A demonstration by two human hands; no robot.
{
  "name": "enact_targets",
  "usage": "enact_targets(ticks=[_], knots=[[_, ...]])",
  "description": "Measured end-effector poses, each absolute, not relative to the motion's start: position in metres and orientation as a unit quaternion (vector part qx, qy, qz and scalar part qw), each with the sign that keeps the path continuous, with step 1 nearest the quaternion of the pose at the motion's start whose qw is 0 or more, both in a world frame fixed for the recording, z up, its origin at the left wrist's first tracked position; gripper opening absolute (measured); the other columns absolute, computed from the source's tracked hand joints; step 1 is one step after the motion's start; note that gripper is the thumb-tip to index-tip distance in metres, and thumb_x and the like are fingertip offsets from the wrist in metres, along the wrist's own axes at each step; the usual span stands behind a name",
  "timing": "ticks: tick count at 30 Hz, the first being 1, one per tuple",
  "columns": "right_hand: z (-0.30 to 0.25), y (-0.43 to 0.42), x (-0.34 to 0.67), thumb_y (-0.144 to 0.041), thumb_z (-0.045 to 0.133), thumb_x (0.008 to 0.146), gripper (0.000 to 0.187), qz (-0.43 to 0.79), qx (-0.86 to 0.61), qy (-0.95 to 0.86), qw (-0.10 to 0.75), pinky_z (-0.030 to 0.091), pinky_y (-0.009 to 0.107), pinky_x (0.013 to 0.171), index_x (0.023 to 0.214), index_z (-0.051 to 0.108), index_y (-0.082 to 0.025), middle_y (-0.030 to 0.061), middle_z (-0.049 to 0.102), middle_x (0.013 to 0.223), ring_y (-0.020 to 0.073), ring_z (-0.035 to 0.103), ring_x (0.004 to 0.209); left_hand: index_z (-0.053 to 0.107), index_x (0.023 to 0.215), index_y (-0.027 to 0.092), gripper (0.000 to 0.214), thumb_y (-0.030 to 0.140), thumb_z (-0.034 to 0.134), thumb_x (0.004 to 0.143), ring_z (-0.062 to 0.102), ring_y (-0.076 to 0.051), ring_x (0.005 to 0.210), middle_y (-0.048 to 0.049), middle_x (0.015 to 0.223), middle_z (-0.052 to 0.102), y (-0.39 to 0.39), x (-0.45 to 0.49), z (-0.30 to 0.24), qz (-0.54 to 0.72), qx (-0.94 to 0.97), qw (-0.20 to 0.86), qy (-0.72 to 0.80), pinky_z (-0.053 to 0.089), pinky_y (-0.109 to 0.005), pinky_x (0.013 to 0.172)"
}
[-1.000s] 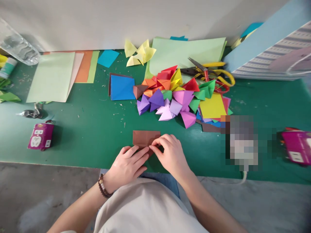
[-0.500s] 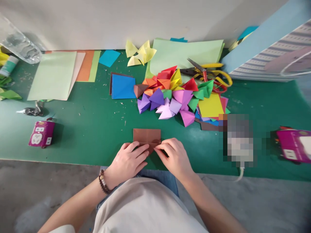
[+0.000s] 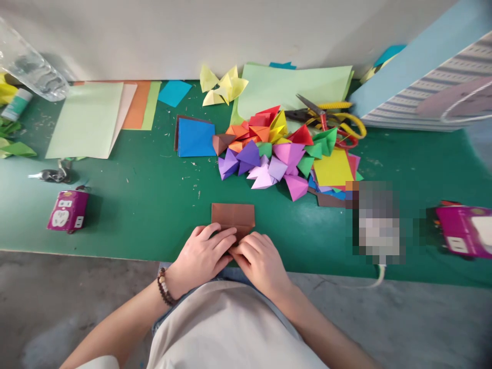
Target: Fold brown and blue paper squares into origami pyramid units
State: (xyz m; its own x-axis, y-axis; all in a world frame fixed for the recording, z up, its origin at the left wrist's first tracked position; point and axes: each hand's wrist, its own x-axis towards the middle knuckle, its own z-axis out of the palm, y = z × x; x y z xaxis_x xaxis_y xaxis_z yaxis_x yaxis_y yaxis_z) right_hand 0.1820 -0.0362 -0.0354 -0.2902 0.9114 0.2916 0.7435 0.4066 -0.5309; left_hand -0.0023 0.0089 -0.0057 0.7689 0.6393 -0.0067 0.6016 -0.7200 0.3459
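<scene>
Soft light; faint shadows on wall [image 3: 154, 41]; mosaic patch [image 3: 378, 220] at right.

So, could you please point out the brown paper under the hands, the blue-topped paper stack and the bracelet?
Brown paper [image 3: 232, 214], head view, on its far part.
Blue-topped paper stack [image 3: 197, 137], head view, on its top sheet.
Bracelet [image 3: 164, 287], head view, on its beads.

We can read no word, number or brand anywhere. On the left purple box [image 3: 69, 211] we make out a white apple-shaped patch and smaller white panels with dark marks, too small for us to decipher. The right purple box [image 3: 467, 231] bears white panels too, one with marks that we cannot resolve. We find the glue stick [image 3: 17, 104] wrapper just as illegible. Rows of tiny marks line the striped paper bag [image 3: 426, 95]; we cannot tell whether they are letters.
</scene>
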Motion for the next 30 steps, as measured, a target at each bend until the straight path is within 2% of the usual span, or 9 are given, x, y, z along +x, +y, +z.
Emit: enact_targets(ticks=[3,5,7,10,13,22,30], knots=[[-0.032,-0.04,0.19,-0.02,0.06,0.091,0.005,0.201,-0.538,-0.747,0.333,0.044,0.033,0.072,0.087,0.06,-0.021,0.0017,0.065,0.081,0.0177,0.057,0.079,0.051,0.132,0.018,0.039,0.036,0.048,0.097,0.045,-0.026,0.122,-0.0051,0.141,0.054,0.006,-0.003,-0.006,0.052,0.926,0.162,0.338,0.041,-0.041,0.094],[-0.028,-0.041,0.202,-0.02,0.062,0.09,0.01,0.217,-0.573,-0.702,0.363,0.048,0.033,0.076,0.099,0.061,-0.022,0.0028,0.068,0.091,0.0178,0.06,0.084,0.052,0.132,0.021,0.042,0.041,0.051,0.095,0.043,-0.028,0.125,-0.0041,0.145,0.05,0.0,-0.001,-0.006,0.045,0.926,0.155,0.34,0.041,-0.042,0.096],[-0.025,-0.041,0.213,-0.02,0.061,0.09,0.013,0.226,-0.62,-0.646,0.383,0.051,0.033,0.076,0.102,0.061,-0.024,0.003,0.067,0.094,0.0172,0.062,0.084,0.053,0.131,0.024,0.045,0.047,0.054,0.092,0.042,-0.029,0.126,-0.0032,0.147,0.048,-0.01,0.004,-0.007,0.034,0.923,0.143,0.356,0.041,-0.043,0.097],[-0.025,-0.042,0.218,-0.019,0.059,0.09,0.01,0.247,-0.647,-0.595,0.407,0.053,0.032,0.077,0.099,0.061,-0.024,0.0027,0.067,0.093,0.0169,0.065,0.085,0.053,0.134,0.023,0.053,0.051,0.057,0.089,0.041,-0.032,0.127,-0.0053,0.148,0.046,-0.029,0.015,-0.012,0.035,0.906,0.105,0.409,0.042,-0.044,0.097],[-0.028,-0.043,0.21,-0.02,0.061,0.089,0.006,0.241,-0.64,-0.613,0.394,0.051,0.033,0.077,0.093,0.062,-0.024,0.0016,0.069,0.089,0.0176,0.066,0.085,0.05,0.138,0.018,0.059,0.05,0.057,0.089,0.039,-0.034,0.129,-0.0086,0.151,0.042,-0.043,0.024,-0.016,0.036,0.889,0.087,0.449,0.043,-0.046,0.098],[-0.034,-0.037,0.191,-0.02,0.065,0.087,0.009,0.168,-0.649,-0.648,0.361,0.041,0.033,0.075,0.083,0.058,-0.023,-0.0023,0.073,0.081,0.0173,0.063,0.077,0.05,0.137,0.02,0.054,0.043,0.059,0.089,0.041,-0.033,0.126,-0.0056,0.151,0.042,-0.041,0.024,-0.013,0.044,0.88,0.117,0.458,0.046,-0.046,0.096],[-0.032,-0.022,0.196,-0.024,0.063,0.089,0.01,0.136,-0.674,-0.632,0.358,0.039,0.032,0.074,0.081,0.057,-0.023,-0.0021,0.075,0.08,0.0178,0.064,0.075,0.053,0.134,0.02,0.048,0.042,0.056,0.091,0.042,-0.033,0.125,-0.0052,0.15,0.043,-0.039,0.022,-0.014,0.051,0.884,0.117,0.45,0.047,-0.047,0.095]])
